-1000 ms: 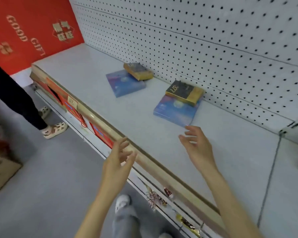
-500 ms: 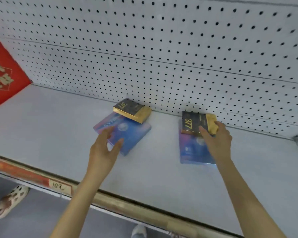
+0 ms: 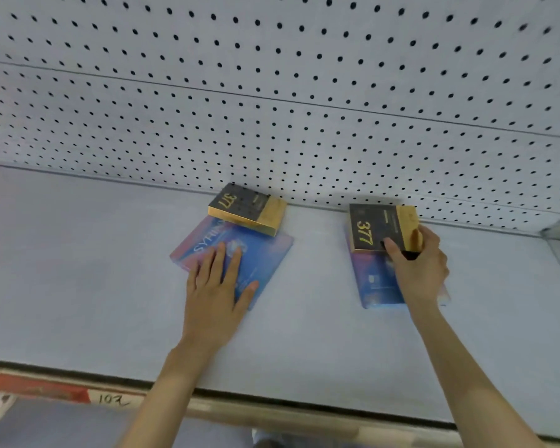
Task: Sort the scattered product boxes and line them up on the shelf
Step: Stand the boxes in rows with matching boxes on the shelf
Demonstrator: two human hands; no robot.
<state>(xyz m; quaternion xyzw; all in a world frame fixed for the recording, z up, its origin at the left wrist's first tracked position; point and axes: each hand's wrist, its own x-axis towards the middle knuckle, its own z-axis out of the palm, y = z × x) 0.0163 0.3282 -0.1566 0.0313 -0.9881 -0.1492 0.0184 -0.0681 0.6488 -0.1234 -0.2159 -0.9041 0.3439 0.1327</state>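
Two 377 boxes (image 3: 246,206) on shelf (image 3: 78,270), each atop a blue box (image 3: 374,282), by pegboard (image 3: 272,108), left hand (image 3: 215,292) flat on left blue box (image 3: 265,257), fingers (image 3: 222,260) straight, right hand (image 3: 417,270) fingers curled round right 377 box (image 3: 377,226)

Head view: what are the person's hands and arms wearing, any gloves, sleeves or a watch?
Nothing that shows. The left hand and right hand are ungloved; the left forearm and right forearm are bare to the picture's edge: no sleeve, watch or wristband.
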